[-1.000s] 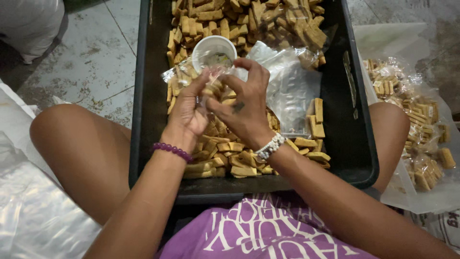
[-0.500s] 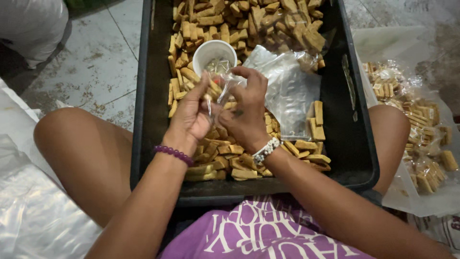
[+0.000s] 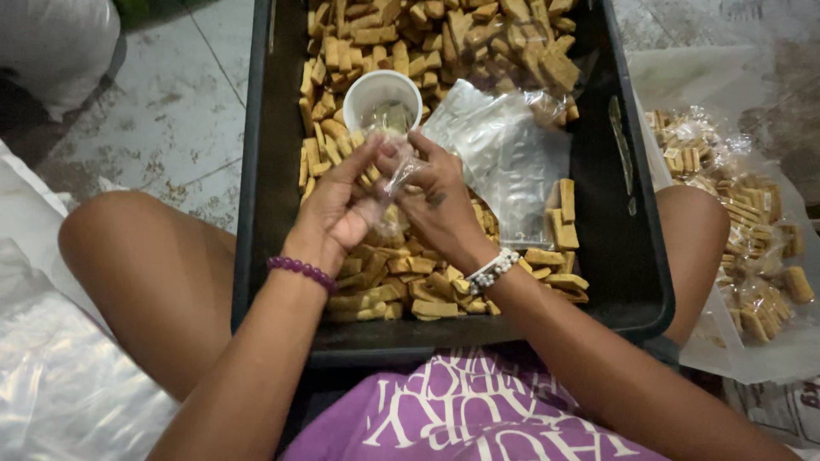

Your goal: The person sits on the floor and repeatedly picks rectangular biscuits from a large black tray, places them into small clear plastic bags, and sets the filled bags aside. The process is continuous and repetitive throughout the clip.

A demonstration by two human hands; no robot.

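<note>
Obs.: person seated on the floor, black plastic crate (image 3: 632,256) across the lap, between the knees. Crate holds loose golden-brown biscuit sticks (image 3: 410,282), heaped thicker at its far end.

Left hand (image 3: 342,209) and right hand (image 3: 436,201) meet over the middle of the crate, fingers closed in a pinch on one small clear plastic bag (image 3: 395,183). Each hand grips the film at the bag's upper part; the bag hangs between the palms, just above the sticks. Whether anything is inside it cannot be told; the film is crumpled and glary.

White cup (image 3: 382,101) sits among the sticks just beyond the fingertips. A stack of flat clear bags (image 3: 504,158) lies right of the hands. Filled packets (image 3: 743,248) lie on a plastic sheet outside the crate, right side.

Judgement: for clean handling, pinch only the rim, a thumb on each side, and pull evenly so the thin film neither tears nor folds shut. Keep the bag over the crate so dropped sticks land back inside.
</note>
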